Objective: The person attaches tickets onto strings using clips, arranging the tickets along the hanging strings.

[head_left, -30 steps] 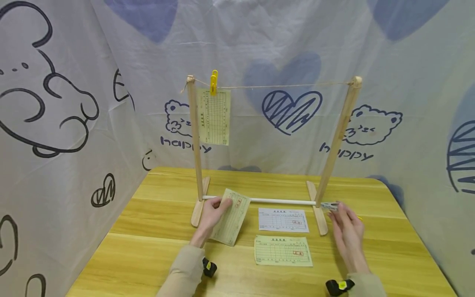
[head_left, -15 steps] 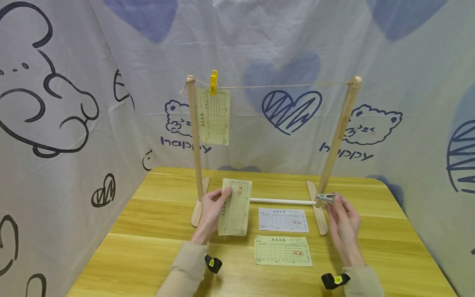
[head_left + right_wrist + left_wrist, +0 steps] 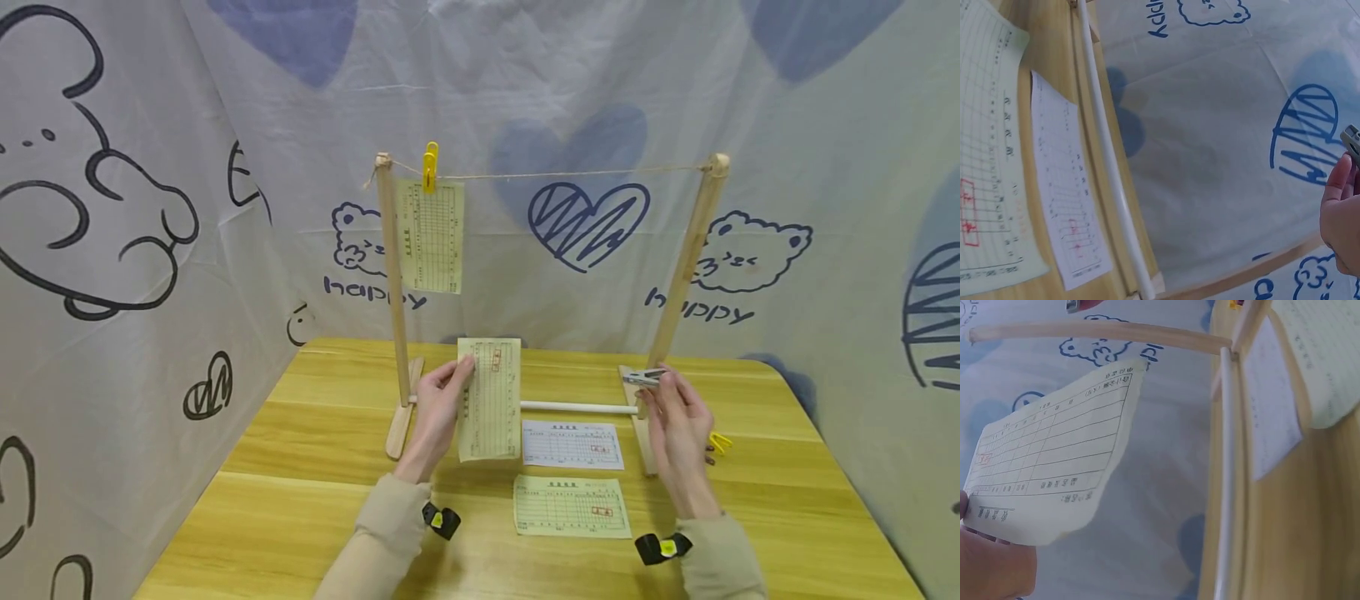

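Since that paper slip (image 3: 492, 408), up over the desk (image 3: 315, 433) with the left hand (image 3: 438, 410) pinching its side, looks light, floppy and rippable, I'd only grab an edge, while the right hand (image 3: 681, 421) pinches a gray clip (image 3: 642, 377).

- Left sleeve (image 3: 382, 525), on the side toward the desk's (image 3: 232, 525) left edge: long, pale beige, plain, with soft creases near the cuff.
- Right sleeve (image 3: 722, 557), on the side toward the desk's right edge: the same pale beige, also plain, its cuff ending at the wrist.
- Left wrist piece (image 3: 450, 523), at the inner side of the left cuff: small, black, chunky, with a yellow patch; any lettering is too small to read.
- Right wrist piece (image 3: 649, 550), at the inner side of the right cuff: black, curved in outline, similarly marked in yellow.
- Left hand (image 3: 437, 408) and right hand (image 3: 681, 425): both bare.
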`<state>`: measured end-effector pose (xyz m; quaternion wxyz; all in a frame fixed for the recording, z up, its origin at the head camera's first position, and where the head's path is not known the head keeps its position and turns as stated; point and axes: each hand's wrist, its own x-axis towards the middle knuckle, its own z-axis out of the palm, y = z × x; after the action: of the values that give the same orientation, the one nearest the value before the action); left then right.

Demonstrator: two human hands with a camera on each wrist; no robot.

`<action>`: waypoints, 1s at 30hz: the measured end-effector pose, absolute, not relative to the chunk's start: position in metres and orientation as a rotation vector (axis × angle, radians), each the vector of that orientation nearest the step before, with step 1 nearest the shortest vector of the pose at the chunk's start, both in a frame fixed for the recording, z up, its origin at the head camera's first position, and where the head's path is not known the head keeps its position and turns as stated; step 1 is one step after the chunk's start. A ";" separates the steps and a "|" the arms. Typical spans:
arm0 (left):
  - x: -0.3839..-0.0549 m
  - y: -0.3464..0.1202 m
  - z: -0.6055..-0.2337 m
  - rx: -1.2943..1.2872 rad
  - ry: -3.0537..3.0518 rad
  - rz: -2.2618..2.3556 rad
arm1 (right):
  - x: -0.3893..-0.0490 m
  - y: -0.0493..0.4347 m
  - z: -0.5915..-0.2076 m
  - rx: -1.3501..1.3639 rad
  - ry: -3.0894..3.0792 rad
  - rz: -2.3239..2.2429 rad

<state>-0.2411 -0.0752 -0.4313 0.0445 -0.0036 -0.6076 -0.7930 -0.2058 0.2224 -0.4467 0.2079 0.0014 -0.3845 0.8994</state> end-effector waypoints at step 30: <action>-0.261 -0.060 -0.369 -0.303 -1.635 -2.511 | -0.234 0.183 -0.391 0.431 -1.067 2.400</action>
<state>-0.2606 -0.0598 -0.3691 0.0651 -0.1004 -0.5418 -0.8320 -0.2345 0.1831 -0.3911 0.2378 0.1574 -0.3895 0.8758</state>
